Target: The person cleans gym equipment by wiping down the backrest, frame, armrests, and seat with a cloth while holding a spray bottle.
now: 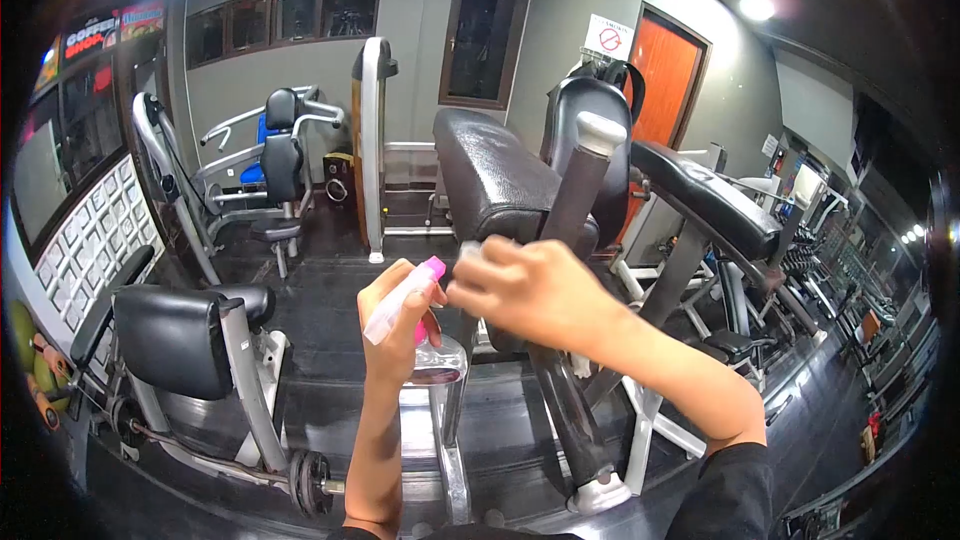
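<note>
My left hand (393, 340) is wrapped round the neck of a clear spray bottle (440, 358) with a pink and whitish spray head. Dark liquid shows low in the bottle. Close to the pink nozzle, my right hand (530, 285) is closed, its fingers blurred by motion. Something pale shows at those fingertips, but I cannot make out what it is. Just beyond both hands stands a gym machine with a black padded seat (500, 175), a black backrest (590, 130) and a thick upright post with a white cap (602, 133).
At left are a black-padded bench (170, 340) and a barbell (215, 455) near the floor. A second padded machine (710, 195) stands to the right. Farther back are a seated press machine (285, 160), a speaker (340, 180) and an orange door (665, 90).
</note>
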Available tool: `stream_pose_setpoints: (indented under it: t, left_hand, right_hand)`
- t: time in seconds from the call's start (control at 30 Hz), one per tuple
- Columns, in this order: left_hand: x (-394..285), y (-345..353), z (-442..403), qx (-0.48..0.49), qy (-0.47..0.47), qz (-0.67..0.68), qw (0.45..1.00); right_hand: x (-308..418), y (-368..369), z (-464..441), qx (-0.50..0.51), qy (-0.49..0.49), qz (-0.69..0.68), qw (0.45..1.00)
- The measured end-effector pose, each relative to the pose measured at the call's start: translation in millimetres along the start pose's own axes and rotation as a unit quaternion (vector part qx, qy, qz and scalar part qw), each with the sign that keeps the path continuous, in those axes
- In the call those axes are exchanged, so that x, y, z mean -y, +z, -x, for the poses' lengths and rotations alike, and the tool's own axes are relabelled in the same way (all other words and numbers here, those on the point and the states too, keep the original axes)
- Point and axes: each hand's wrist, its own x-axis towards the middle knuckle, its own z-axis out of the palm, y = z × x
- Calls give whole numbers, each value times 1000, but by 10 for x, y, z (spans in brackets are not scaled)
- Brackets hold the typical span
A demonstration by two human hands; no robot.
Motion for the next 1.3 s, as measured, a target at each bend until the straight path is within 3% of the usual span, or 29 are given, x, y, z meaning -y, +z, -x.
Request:
stream_pose_setpoints:
  t: [0.2, 0.27, 0.3, 0.47, 0.57, 0.7, 0.8, 0.97, 1.07, 1.13, 1.3]
  left_hand:
    - [55, -3, -15, 25, 0, 0, 1000]
    - [63, 2, -17, 24, -3, 1, 1000]
    - [66, 2, -16, 24, -7, 0, 1000]
    - [51, 38, -30, 31, -7, 1, 999]
    - [19, 73, -32, 36, -10, 6, 999]
    - [-51, 109, -8, 62, -8, -2, 998]
    - [-34, 138, -5, 98, -16, 9, 995]
    - [-159, 307, -16, 121, -25, 20, 992]
    - [-101, 289, -32, 116, -59, 57, 990]
    - [-74, 271, -39, 105, -82, 30, 991]
    - [3, 159, -55, 112, -95, 45, 988]
  right_hand:
    - [-73, -144, 32, -33, 67, 36, 997]
    - [-148, -269, 63, -58, 183, 108, 976]
    - [-216, -286, 95, -68, 193, 76, 976]
    - [-47, -110, 200, 0, 52, 38, 998]
    - [-50, -303, 261, 23, 82, 24, 996]
    - [-150, -504, 478, -177, 196, -52, 963]
    - [-281, -407, 704, -367, 290, -88, 880]
    - [-257, 182, 695, -319, 402, -178, 840]
    - [-95, 430, 800, -365, 340, -84, 863]
    - [12, 591, 1085, -296, 304, -93, 900]
    - [-49, 575, 1146, -293, 270, -77, 914]
